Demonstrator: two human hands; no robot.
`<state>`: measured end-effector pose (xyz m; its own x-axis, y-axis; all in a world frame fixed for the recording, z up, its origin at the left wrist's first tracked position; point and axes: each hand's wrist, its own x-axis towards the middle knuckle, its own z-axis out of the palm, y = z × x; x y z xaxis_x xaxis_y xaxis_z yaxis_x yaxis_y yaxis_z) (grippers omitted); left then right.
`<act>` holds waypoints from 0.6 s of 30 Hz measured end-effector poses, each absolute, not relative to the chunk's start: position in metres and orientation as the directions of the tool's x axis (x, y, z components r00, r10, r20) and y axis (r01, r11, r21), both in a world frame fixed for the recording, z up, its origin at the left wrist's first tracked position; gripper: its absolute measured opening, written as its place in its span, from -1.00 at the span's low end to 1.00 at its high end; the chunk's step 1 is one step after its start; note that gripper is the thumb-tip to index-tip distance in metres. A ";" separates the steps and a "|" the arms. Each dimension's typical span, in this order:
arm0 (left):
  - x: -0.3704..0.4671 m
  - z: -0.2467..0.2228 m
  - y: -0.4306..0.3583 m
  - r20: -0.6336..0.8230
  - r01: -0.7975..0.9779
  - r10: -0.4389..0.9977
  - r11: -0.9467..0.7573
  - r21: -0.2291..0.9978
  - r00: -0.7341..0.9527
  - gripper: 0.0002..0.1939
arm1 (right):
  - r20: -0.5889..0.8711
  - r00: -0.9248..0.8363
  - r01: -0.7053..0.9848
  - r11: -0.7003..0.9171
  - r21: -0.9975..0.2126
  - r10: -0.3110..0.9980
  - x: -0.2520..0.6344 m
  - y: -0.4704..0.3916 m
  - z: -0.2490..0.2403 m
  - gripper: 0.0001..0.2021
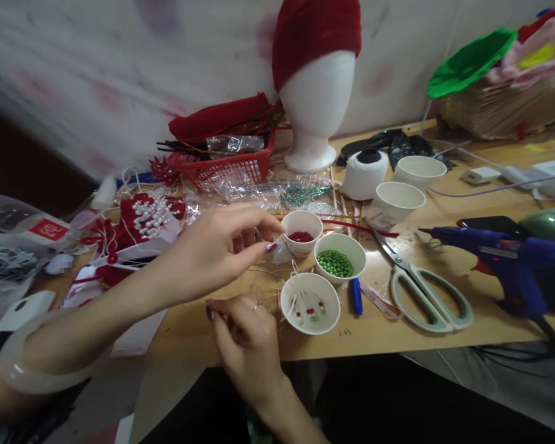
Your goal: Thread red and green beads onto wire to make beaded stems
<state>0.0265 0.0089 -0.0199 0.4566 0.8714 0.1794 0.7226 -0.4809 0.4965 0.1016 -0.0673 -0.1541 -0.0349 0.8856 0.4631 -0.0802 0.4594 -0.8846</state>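
Note:
My left hand (226, 240) stretches in from the left, its thumb and fingers apart. Its fingertips are at the left rim of a paper cup (303, 251) with dark red beads (300, 237); whether they touch it I cannot tell. Lower down, my right hand (247, 339), with a ring on one finger, is curled, thumb and index finger pinched together. Anything in that pinch is too small to make out. Beside it stands a cup (311, 327) with thin white threads carrying red and green beads (311, 311). A third cup (345, 277) contains green beads (335, 263).
Right of the cups lie a blue cap-like piece (356, 297), scissors (425, 296) and a blue glue gun (504, 246). Behind are two more cups (400, 200), a thread cone (364, 176), a white head form (321, 98) and a red basket (231, 169). Red ornaments (132, 222) lie left.

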 end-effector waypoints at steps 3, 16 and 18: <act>0.034 -0.028 0.024 0.143 0.715 0.805 -0.581 0.390 0.576 -0.83 | 0.389 -0.014 -0.101 0.386 -0.917 0.921 0.101 -0.067 -0.154 -0.86; 0.037 -0.020 0.052 0.206 0.676 0.694 -0.719 0.160 0.689 -0.78 | 0.103 -0.071 -0.235 0.084 -0.968 0.992 0.103 -0.069 -0.150 -0.87; 0.041 -0.015 0.052 0.178 0.680 0.695 -0.718 0.146 0.696 -0.76 | 0.084 -0.072 -0.239 0.064 -0.969 0.994 0.102 -0.070 -0.152 -0.88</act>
